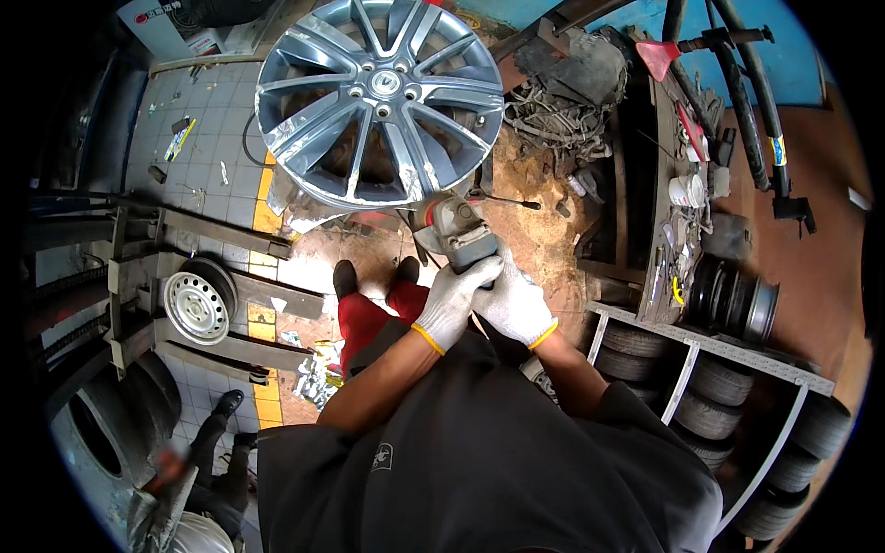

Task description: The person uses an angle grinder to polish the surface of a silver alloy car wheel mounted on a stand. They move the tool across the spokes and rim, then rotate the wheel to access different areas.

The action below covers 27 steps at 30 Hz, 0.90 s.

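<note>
My dark shirt (479, 452) fills the space closest to me, and my bare forearms reach out from it to white gloves with yellow cuffs. My left hand (458, 297) is closed around the body of a power grinder (458, 226), its thumb laid along the top. My right hand (518, 306) is wrapped about the same tool's rear end, just beside the left one; some of its fingers are hidden. Under my arms show my red trousers (364, 318) and dark shoes.

The grinder's head points away from me, right at the near edge of a grey alloy wheel (384, 85); I cannot tell whether its disc touches the rim. The wheel lies face up ahead of me, with pale scuffed patches on its spokes and rim.

To my left, a silver steel wheel (200, 307) sits by some metal beams, past a yellow strip (266, 207) on the floor. At lower left is another person (221, 479) in dark trousers. To my right, tyres (722, 380) are stacked under a metal rack, and beyond them a cluttered table carries a white tub (686, 191). Farther ahead, a heap of grimy parts (562, 120) lies right of the alloy wheel, and a box (198, 32) stands at upper left.
</note>
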### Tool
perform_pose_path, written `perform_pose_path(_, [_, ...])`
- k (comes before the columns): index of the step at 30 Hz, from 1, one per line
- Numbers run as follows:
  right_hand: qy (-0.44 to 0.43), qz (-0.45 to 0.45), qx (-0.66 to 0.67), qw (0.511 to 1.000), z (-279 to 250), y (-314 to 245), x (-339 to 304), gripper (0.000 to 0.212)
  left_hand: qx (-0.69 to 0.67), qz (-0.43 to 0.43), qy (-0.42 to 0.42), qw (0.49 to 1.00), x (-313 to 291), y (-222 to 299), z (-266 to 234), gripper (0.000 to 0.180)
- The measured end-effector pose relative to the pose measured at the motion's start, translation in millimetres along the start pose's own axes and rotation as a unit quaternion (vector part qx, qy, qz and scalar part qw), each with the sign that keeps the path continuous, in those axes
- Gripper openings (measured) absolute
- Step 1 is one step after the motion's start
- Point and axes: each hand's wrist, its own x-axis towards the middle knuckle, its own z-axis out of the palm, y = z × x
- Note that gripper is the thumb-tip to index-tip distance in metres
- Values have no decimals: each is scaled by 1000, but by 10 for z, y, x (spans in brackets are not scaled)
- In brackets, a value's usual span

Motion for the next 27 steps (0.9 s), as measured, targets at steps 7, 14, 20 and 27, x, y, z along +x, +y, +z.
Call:
perform_pose_path(7, [11,26,33,999,-28,53,60,85,17,-18,10,1000,116,-3,39,39])
perform_pose_path(14, [-22,40,30,998,-74,72,140,84,-5,-10,4,1000,221,16,53,39])
perform_pose_path(20, [5,41,78,996,6,309,165,83,64,-17,17,998,286,-17,117,37])
perform_pose_path(27, [-8,42,99,994,56,263,191,79,76,-18,38,996,253,-8,69,36])
